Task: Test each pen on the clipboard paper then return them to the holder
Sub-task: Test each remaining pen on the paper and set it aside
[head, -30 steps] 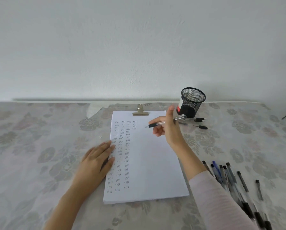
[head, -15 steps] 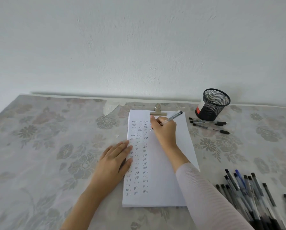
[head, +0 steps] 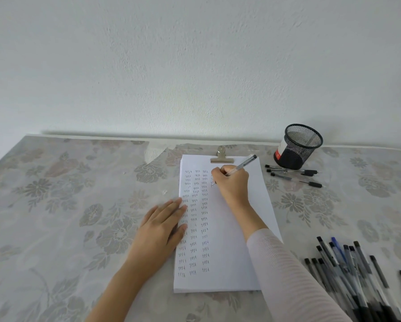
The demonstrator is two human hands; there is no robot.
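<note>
Pen (head: pixel 241 165), clear-barrelled, is pinched in the right hand (head: pixel 232 182), its tip hidden under the fingers near the top of the clipboard paper (head: pixel 229 252), just right of three columns of small test marks. Left hand (head: pixel 164 226) lies flat, fingers straight, on the sheet's left edge, well apart from the other; pressing there should steady the paper while a short, light stroke proves the ink. Black mesh holder (head: pixel 297 147) stands at the far right, three pens (head: pixel 294 176) lying just beside it and a larger heap (head: pixel 348 268) near the right sleeve.
</note>
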